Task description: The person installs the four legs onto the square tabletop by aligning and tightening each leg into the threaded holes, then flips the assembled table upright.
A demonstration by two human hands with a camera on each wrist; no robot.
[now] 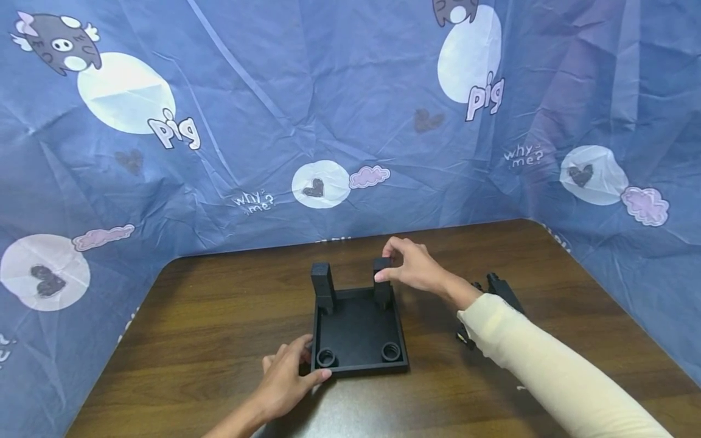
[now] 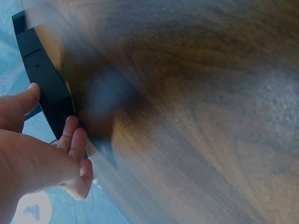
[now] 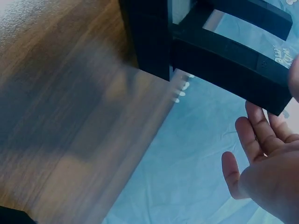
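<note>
A square black panel (image 1: pixel 358 331) with a raised rim lies on the table, two threaded round sockets in its near corners. Black square posts stand upright at its far corners: a left post (image 1: pixel 322 283) and a right post (image 1: pixel 381 293). My right hand (image 1: pixel 415 266) grips the top of the right post between thumb and fingers; the right wrist view shows the fingers at that post's end (image 3: pixel 233 63). With thumb and fingers, my left hand (image 1: pixel 285 378) holds the panel's near left corner; in the left wrist view they lie on either side of its edge (image 2: pixel 39 65).
Several black parts (image 1: pixel 504 292) lie on the wooden table (image 1: pixel 219 316) to the right, partly hidden behind my right sleeve (image 1: pixel 537 353). A blue printed cloth (image 1: pixel 246 109) hangs behind the table and along its sides.
</note>
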